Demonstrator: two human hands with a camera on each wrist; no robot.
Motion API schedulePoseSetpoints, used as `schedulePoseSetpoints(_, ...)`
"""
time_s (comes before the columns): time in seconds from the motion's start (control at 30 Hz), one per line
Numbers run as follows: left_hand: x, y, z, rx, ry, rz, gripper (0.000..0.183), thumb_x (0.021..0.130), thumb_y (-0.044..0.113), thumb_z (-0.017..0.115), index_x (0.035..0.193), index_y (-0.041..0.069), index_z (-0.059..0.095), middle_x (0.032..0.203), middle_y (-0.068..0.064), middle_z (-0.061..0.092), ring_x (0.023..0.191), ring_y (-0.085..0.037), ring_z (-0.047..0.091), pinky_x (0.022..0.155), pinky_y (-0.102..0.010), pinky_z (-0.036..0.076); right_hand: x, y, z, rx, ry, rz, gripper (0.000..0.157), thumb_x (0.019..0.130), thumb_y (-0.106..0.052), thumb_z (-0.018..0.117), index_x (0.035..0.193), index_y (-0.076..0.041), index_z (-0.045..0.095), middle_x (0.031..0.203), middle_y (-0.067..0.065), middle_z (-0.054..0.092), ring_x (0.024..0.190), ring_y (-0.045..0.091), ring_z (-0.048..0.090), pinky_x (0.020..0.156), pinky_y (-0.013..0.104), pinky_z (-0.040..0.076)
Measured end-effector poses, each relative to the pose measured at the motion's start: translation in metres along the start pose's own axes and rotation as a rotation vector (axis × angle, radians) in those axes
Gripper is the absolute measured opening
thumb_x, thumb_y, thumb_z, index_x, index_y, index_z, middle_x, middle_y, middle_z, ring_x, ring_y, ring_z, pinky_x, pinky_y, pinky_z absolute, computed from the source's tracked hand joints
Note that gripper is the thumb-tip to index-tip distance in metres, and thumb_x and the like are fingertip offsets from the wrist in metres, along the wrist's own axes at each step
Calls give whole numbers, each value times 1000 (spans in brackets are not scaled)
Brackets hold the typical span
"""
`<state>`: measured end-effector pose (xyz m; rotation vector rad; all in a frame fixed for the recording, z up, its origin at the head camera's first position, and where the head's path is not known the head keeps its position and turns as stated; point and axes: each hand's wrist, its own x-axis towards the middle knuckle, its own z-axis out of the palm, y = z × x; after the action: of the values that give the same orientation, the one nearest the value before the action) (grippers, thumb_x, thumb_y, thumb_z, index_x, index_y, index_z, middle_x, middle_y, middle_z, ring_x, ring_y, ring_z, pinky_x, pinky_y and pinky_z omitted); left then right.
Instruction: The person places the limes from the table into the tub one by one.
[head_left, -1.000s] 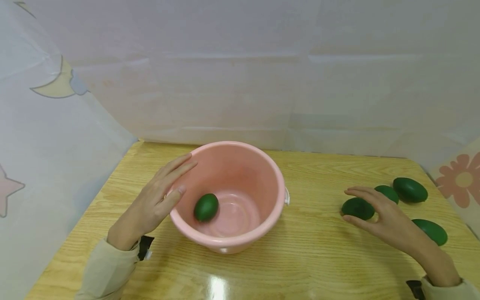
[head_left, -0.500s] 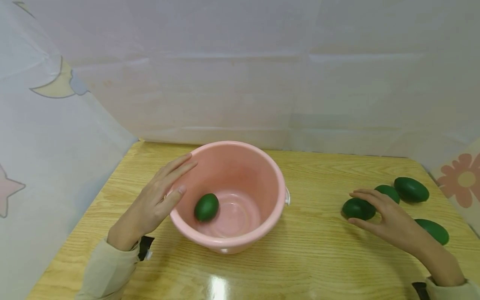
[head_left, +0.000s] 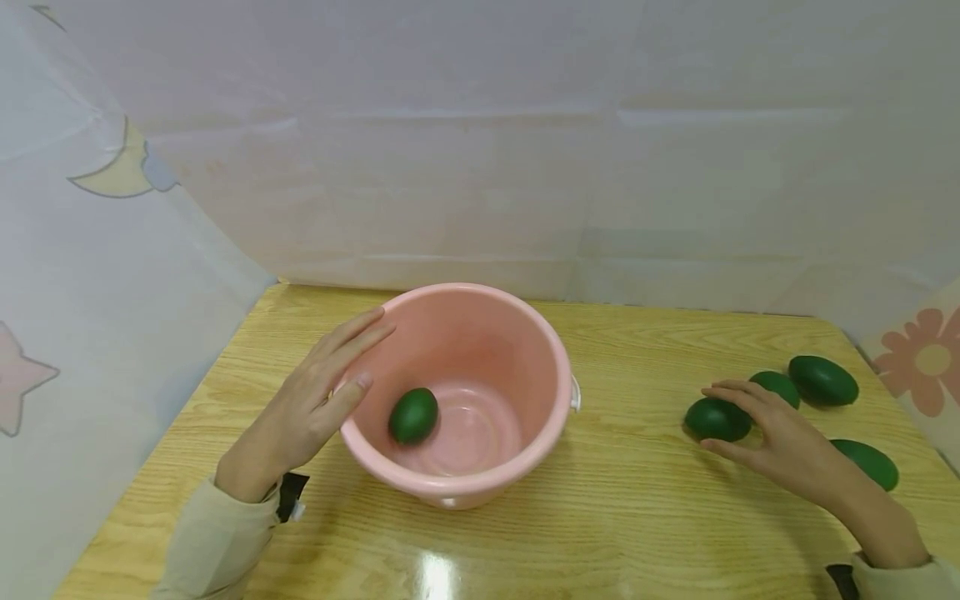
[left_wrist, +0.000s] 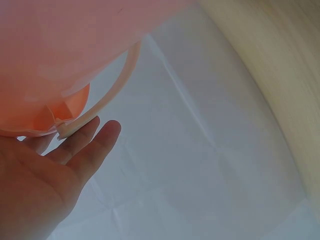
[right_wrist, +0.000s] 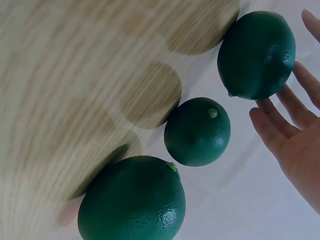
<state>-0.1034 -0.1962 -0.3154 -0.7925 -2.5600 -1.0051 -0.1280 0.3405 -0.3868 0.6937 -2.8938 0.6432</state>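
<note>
A pink bucket (head_left: 465, 333) stands on the wooden table with one green lime (head_left: 413, 416) at its bottom. My left hand (head_left: 307, 400) rests against the bucket's left rim, fingers extended. In the left wrist view, its fingers lie near the bucket's pale handle (left_wrist: 112, 92). My right hand (head_left: 772, 442) is at the nearest lime (head_left: 717, 419) of the group on the right. Seen from the right wrist, relaxed fingers (right_wrist: 272, 127) reach the side of that lime (right_wrist: 256, 55), while the thumb stands apart from it.
Behind the right hand are two more limes, a partly hidden one (head_left: 776, 387) and a larger one (head_left: 822, 381). Another lime (head_left: 862, 463) lies beside the right wrist. A pale cloth wall (head_left: 480, 183) borders the back of the table (head_left: 622, 533).
My right hand has shifted slightly right over the nearest lime, its thumb and fingers a little further back along it. The left hand and the bucket stay in place.
</note>
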Motion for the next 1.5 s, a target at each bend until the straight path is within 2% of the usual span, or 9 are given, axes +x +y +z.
schedulePoseSetpoints(0.17, 0, 0, 0, -2, -4, -2, 51, 99, 11, 49, 149, 17, 46, 160, -4, 34, 147, -28, 32, 111, -63, 29, 0, 2, 2, 16, -24, 4, 66, 76, -21, 85, 132, -2, 56, 134, 24, 50, 116, 51, 48, 79, 68, 45)
schedulePoseSetpoints(0.4, 0, -1, 0, -2, 0, 4, 51, 98, 11, 49, 150, 16, 46, 160, -5, 35, 147, -28, 32, 111, -63, 29, 0, 7, 5, -36, 20, -57, 71, 68, -17, 90, 128, 0, 57, 129, 22, 53, 109, 46, 54, 78, 64, 48)
schedulePoseSetpoints(0.53, 0, -2, 1, -2, 1, 8, 52, 98, 11, 49, 150, 15, 46, 160, -5, 35, 147, -29, 32, 111, -63, 29, 0, 10, 4, -31, -11, -12, 72, 70, -18, 89, 130, 2, 56, 128, 24, 54, 108, 47, 53, 77, 64, 49)
schedulePoseSetpoints(0.63, 0, -2, 1, -4, 1, 9, 52, 98, 11, 49, 150, 16, 46, 160, -5, 35, 147, -29, 32, 112, -63, 29, 1, 12, 4, -38, -27, 18, 69, 73, -19, 87, 131, 1, 56, 125, 24, 55, 105, 47, 56, 76, 60, 51)
schedulePoseSetpoints(0.77, 0, -2, 1, -6, 1, 8, 52, 98, 11, 49, 150, 17, 46, 160, -5, 35, 147, -28, 32, 112, -62, 29, 3, 12, 3, -71, -11, 12, 67, 72, -20, 88, 128, -1, 58, 119, 19, 59, 97, 40, 62, 71, 48, 55)
schedulePoseSetpoints(0.83, 0, -2, 1, -6, 1, 8, 52, 99, 11, 49, 150, 17, 45, 160, -5, 35, 147, -28, 32, 112, -62, 29, 4, 12, 3, -63, -16, 16, 66, 72, -20, 88, 127, -2, 58, 118, 19, 60, 96, 39, 62, 71, 46, 55)
schedulePoseSetpoints(1.1, 0, -2, 1, -6, -2, 17, 52, 99, 11, 50, 150, 18, 45, 160, -4, 34, 147, -28, 32, 111, -62, 29, 4, 13, 4, -39, -44, 32, 67, 72, -23, 88, 127, -2, 56, 122, 21, 61, 103, 41, 61, 75, 44, 54)
schedulePoseSetpoints(1.5, 0, -2, 1, -9, -3, -2, 52, 99, 11, 49, 150, 18, 45, 160, -4, 34, 147, -28, 32, 111, -63, 29, 5, 10, 4, -33, -47, 36, 67, 73, -23, 87, 128, -1, 56, 123, 27, 57, 99, 46, 63, 72, 54, 54)
